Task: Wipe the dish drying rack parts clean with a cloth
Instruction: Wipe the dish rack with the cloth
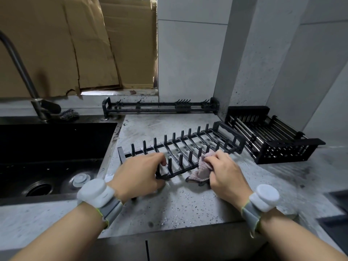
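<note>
Now my left hand (140,173) grips the plate rack (180,151), my right hand (224,173) pinches the cloth (202,169); pegs may snag it.

Your left hand (139,174) covers the near left corner of the plate rack (188,147), so you cannot confirm the finger positions beneath it. Your right hand (224,172) hides most of the cloth (201,169); only its lower folds show. The faucet (20,68) and the sink (47,144) are cut off at the left edge. A dark object (337,210) at the right edge is blurred and unidentifiable. The small item (133,92) on the window ledge is too small to identify.
</note>
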A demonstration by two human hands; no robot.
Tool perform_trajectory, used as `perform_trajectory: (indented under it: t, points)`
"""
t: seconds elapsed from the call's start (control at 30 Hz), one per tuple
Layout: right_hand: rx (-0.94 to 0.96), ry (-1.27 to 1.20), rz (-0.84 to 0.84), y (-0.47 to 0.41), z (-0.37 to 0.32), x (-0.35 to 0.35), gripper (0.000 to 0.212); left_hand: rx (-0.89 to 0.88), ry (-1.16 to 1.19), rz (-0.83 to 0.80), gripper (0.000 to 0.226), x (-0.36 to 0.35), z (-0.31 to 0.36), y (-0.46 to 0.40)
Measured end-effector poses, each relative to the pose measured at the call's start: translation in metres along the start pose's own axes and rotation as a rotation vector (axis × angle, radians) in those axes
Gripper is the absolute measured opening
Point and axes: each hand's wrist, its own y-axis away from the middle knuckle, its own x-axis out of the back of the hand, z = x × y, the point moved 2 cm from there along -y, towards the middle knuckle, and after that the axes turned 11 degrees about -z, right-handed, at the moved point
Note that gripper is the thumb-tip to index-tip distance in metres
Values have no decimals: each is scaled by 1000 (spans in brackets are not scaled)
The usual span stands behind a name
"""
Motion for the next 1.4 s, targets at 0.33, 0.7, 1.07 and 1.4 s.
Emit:
perform_trajectory:
  t: [0.33,0.7,1.07,1.4]
  points:
    - [-122,218,-137,-15,-9,-3,28,-16,1,0,37,-1,-3,-1]
    - [-198,-141,-44,-8,17,19,43,-15,-5,29,37,0,-1,-1]
    - [-319,101,-153,-33,17,3,25,-31,-4,23,36,-1,-2,0]
    - [-144,-222,-131,10,-20,18,37,15,25,26,38,0,1,-1]
